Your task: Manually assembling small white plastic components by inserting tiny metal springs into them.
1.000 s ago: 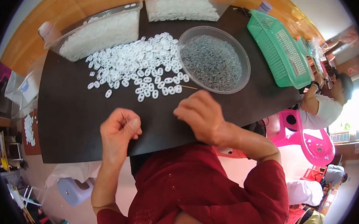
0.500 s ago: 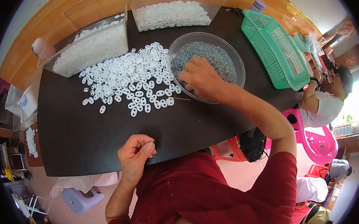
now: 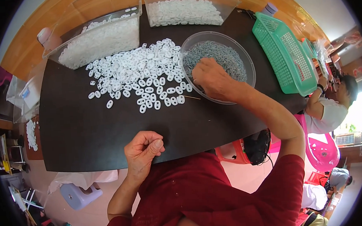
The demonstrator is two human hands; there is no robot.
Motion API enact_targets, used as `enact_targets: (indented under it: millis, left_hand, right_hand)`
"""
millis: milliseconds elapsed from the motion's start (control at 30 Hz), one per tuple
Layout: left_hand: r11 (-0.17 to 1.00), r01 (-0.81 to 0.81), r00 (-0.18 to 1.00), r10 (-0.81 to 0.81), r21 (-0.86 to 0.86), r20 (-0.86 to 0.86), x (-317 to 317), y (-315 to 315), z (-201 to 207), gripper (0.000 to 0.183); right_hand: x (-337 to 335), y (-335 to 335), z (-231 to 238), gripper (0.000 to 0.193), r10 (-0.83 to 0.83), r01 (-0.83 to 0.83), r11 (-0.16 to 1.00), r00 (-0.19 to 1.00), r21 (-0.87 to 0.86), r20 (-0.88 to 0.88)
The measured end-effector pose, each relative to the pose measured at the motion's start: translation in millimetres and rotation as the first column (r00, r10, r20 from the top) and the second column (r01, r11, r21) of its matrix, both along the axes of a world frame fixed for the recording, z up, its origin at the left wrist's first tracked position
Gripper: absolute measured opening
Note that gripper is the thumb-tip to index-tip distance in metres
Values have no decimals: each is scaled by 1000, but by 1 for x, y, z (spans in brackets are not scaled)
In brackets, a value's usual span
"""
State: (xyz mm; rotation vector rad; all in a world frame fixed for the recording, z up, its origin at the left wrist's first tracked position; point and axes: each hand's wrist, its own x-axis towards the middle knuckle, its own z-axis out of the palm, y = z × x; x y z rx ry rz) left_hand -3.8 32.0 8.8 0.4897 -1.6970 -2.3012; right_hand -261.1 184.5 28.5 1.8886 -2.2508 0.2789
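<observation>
My right hand is over the near left part of a round clear tub full of small grey screws. Its fingers are curled together and touch the screws; what they pinch is hidden. My left hand is raised at the table's near edge, thumb pressed against the curled fingers. Anything inside that pinch is too small or covered. Left of the tub lies a heap of small white oval plastic pieces with two holes. A thin tan stick rests between this heap and the tub.
Two clear bins of white pieces, one at the back left and one at the back middle, stand on the dark table. A green basket lies at the right. Beyond it sits another person.
The view has shifted slightly, so the table and its things appear a little further right. My right hand stays in the tub and my left hand keeps its pinch.
</observation>
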Motion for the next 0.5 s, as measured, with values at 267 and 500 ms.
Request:
enact_targets:
  millis: [267,500]
  left_hand:
    - [971,-109,994,103,212,38,-17,-10,3,11]
    - [942,-58,997,70,331,-27,-14,-17,0,12]
  right_hand:
    - [48,-9,54,11,-13,110,979,875,-174,484]
    - [97,-35,35,15,174,-69,980,754,-188,634]
